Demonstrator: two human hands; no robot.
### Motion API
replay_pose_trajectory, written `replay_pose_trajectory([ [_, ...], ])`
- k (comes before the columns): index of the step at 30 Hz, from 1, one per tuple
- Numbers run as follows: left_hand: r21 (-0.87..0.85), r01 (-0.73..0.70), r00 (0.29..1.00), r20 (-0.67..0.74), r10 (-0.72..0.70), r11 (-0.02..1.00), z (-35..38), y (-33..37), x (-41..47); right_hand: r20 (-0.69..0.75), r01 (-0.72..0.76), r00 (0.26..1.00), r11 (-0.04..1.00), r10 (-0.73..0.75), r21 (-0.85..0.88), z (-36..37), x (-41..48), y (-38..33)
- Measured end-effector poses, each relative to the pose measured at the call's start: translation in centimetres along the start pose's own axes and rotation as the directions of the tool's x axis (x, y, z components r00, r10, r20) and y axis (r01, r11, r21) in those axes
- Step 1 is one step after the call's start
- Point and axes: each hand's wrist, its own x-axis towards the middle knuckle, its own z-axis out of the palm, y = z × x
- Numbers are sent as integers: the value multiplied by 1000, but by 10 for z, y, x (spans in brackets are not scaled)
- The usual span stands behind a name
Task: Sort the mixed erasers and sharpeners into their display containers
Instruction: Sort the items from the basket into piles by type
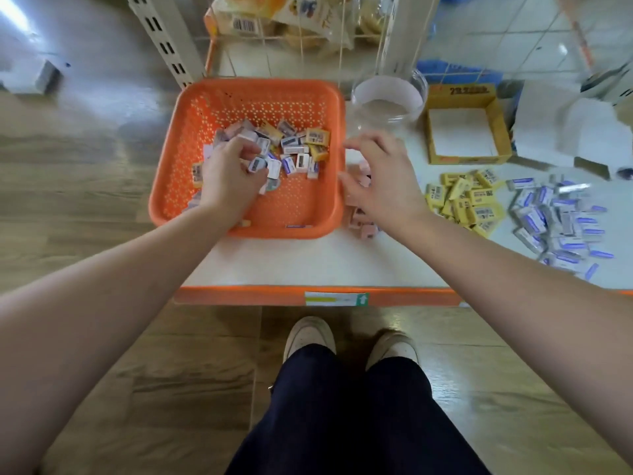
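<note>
**A:** Layout, big to small?

**B:** A white shelf board with an orange front edge (308,262) carries everything. The square orange perforated plastic basket (178,159) sits at left. An open yellow cardboard box (500,132) and a clear round plastic jar (388,97) stand behind at right, and both look unfilled. There are three sorted heaps on the shelf. The blue-and-white wrapped blocks (555,221) are far right, with the yellow wrapped blocks (469,200) beside them. The pink blocks (364,231) lie just beside the basket.

**A:** Hands?

**B:** The left hand (229,176) is in the basket, grip curled round some of the mixed small pieces (298,149). It's blurred, so I can't say how many. The right hand (380,180) hovers over the pink blocks, fingers spread, holding nothing.

**A:** Handling?

**B:** My guess is light, stiff little blocks. The paper sleeves look a bit slick, and nothing looks fragile. Pinch one across its narrow sides, or scoop several at once.

**A:** Orientation?

**B:** Random. In the basket the long axes point every way, some pieces flat and some on edge. I'd square them up only when loading the containers.
</note>
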Motion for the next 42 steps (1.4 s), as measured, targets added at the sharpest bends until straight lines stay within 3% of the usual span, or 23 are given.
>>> replay_pose_trajectory([
  [5,156,64,993,83,-78,986,-13,-23,7,54,72,996,997,-73,15,28,15,-24],
  [9,189,64,989,118,-87,980,-20,-34,11,127,134,985,976,-113,-170,46,31,-31],
  [18,312,-140,953,301,42,940,-12,-47,22,432,327,897,798,-94,-507,66,72,-37],
  [22,316,-156,963,260,73,936,-7,-48,28,542,425,830,781,-134,-458,75,81,-37],
  [26,180,-40,982,189,5,983,1,-49,39,599,419,796,793,-87,-442,89,82,-32],
  [33,451,15,974,195,-115,893,13,-30,43,524,403,841,800,-133,-444,91,77,-32],
  [42,458,23,987,130,-93,888,17,-30,36,470,319,876,856,-104,-406,91,79,-32],
])
